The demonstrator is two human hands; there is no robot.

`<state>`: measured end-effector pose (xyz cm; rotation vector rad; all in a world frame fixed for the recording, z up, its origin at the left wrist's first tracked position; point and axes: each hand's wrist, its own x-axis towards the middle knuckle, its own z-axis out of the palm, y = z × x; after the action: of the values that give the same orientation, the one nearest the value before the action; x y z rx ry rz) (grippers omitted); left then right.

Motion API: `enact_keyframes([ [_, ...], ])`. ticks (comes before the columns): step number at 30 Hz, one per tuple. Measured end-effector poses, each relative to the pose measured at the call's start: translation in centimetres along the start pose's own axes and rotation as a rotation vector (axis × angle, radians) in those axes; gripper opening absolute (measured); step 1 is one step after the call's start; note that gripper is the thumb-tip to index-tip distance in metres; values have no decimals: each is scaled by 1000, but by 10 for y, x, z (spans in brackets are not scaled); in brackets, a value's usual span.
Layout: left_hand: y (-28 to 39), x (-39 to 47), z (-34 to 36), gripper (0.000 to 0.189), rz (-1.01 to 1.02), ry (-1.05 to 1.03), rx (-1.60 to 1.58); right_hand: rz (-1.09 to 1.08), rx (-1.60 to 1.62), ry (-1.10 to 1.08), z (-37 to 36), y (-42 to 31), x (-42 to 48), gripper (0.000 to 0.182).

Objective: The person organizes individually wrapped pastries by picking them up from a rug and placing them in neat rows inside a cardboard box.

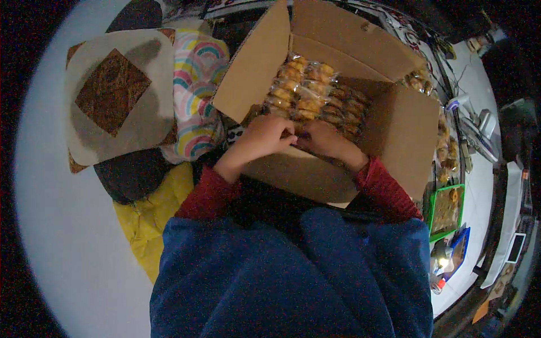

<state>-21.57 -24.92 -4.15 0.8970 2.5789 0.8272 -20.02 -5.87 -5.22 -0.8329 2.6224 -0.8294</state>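
Observation:
An open cardboard box (410,139) stands before me with its flaps spread. Inside, packs of golden baked goods in clear plastic (310,91) fill the left part, with darker brown baked pieces (348,105) beside them. My left hand (270,133) and my right hand (323,137) meet over the box's near edge, fingertips close together. The fingers are bent, and a small dark gap shows between the left thumb and forefinger. Whatever lies between the fingertips is too dim and small to tell.
A patterned square cushion (116,93) and a rainbow-print cloth (198,97) lie at the left, above a yellow fabric (165,215). On the right are more wrapped baked goods (446,148), a green-rimmed tray (447,211), a blue-rimmed tray (460,251) and a bright light (443,263).

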Motion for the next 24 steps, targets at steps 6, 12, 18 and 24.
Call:
enact_keyframes([
  [6,-28,22,6,15,83,-100,-128,551,496,-165,-1,46,-16,43],
  [12,-28,28,6,17,26,-201,-211,964,1103,-293,89,129,-7,46],
  [18,-43,26,15,19,98,-245,-225,1019,1234,-181,82,103,0,38],
  [24,-23,46,9,21,105,-358,107,938,1391,-101,96,135,-13,33],
])
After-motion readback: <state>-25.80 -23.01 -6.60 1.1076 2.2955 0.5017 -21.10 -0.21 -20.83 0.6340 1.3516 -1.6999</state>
